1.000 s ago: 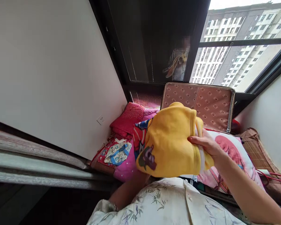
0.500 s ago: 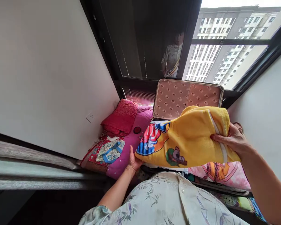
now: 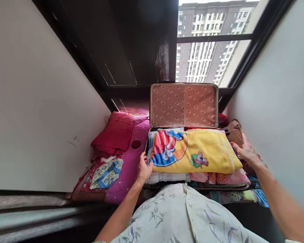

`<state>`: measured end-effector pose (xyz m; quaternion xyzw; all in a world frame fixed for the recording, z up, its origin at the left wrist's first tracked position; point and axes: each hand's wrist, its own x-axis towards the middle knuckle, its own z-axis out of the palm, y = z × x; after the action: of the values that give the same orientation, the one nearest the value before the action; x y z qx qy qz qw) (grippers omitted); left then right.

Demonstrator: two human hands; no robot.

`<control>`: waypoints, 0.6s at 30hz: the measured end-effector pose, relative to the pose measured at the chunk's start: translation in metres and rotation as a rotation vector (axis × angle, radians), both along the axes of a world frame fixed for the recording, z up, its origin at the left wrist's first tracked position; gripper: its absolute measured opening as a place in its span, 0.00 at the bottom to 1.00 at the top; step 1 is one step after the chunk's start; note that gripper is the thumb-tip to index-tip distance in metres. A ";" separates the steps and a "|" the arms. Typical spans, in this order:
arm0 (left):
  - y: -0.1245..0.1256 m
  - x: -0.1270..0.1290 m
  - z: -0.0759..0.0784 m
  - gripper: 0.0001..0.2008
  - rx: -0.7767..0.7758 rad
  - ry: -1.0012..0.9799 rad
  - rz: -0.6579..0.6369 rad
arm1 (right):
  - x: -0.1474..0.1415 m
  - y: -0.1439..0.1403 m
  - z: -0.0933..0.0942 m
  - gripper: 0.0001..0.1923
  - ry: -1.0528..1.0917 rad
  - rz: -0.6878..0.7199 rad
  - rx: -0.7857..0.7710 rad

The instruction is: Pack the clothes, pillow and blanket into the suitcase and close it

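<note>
Left hand (image 3: 143, 167) grips the near-left edge of the yellow cartoon blanket (image 3: 192, 152); right hand (image 3: 245, 152) rests open at its right end. Blanket lies atop the clothes in the open suitcase (image 3: 183, 104). Risk: overhang stops the lid closing.

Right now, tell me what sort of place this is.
Probably a room high in an apartment block: a large window faces tower blocks, an open suitcase holds a yellow blanket, and pink bedding lies beside it.
</note>
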<state>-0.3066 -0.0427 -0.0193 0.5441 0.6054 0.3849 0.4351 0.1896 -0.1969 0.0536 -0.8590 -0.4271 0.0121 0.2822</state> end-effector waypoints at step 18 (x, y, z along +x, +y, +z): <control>0.063 0.124 -0.057 0.34 0.229 0.927 -0.612 | -0.068 0.069 -0.113 0.34 -0.170 0.220 -0.485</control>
<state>-0.1830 0.0198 -0.0766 0.8506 0.5022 0.0252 0.1538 0.1213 -0.1280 -0.0596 -0.8478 -0.5247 0.0722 0.0285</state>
